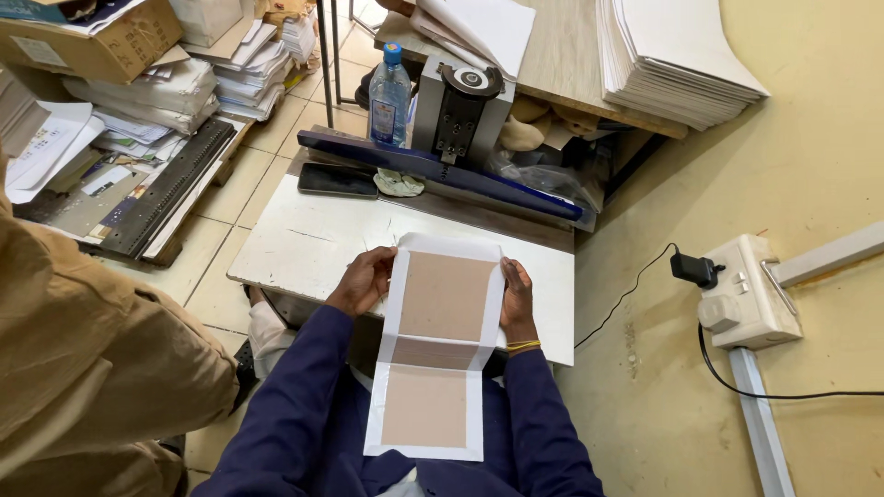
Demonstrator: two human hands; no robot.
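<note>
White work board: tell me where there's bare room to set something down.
The white work board is bare left of the left hand, below the phone. A narrow strip lies right of the right hand. The cover sheet fills the middle; the machine crowds the back.

Lying partly hidden: fingertips of both the left hand (366,281) and right hand (517,296), tucked behind the cover board (447,296); paper stack (677,55) running off the top edge.
</note>
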